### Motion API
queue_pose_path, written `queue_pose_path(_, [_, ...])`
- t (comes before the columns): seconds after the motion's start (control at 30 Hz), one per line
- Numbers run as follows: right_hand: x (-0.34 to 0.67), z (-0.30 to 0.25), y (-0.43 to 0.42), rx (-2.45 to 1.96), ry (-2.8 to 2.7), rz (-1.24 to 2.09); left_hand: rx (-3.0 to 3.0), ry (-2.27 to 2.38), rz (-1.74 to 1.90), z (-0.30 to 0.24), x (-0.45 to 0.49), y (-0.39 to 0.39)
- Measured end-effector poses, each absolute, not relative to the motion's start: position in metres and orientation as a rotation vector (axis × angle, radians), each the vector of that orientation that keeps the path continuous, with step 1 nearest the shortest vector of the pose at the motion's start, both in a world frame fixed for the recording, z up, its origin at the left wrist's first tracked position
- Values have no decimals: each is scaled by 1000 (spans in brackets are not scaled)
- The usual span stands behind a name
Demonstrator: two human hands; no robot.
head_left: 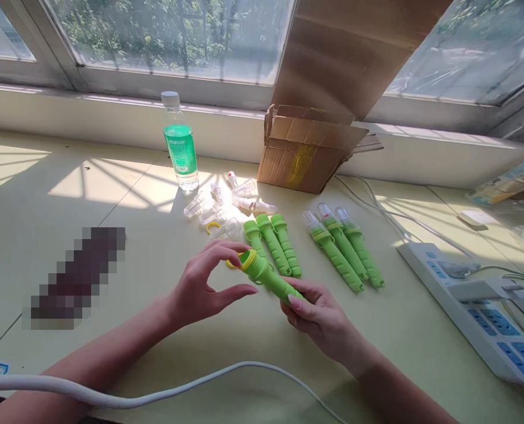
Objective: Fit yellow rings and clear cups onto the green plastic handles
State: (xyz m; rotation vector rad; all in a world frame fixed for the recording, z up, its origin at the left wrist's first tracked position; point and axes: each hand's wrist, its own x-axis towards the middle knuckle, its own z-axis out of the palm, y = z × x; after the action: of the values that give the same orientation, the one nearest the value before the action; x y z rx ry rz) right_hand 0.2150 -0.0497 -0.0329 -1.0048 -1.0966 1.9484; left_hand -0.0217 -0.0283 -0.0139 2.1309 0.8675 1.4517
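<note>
My right fingers point(308, 308) grasp a green tube point(274, 281) over the counter point(147, 259); my left fingers point(220, 253), thumb apart, touch its yellow ring point(250, 264). Other tubes point(273, 244) lie just beyond; a white cable point(129, 403) crosses my left forearm point(124, 338)

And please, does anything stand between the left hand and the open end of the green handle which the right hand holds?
Nothing visible does: the fingertips of the left hand are at the yellow ring around the open end of the green handle. Three uncapped green handles lie beyond, on the table.
</note>
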Motion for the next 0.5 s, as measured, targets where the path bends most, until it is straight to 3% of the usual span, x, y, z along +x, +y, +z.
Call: queue_pose_path(0.5, [205, -18, -54, -779, -862, 2315, 2072, 961, 1562, -15, -15, -34])
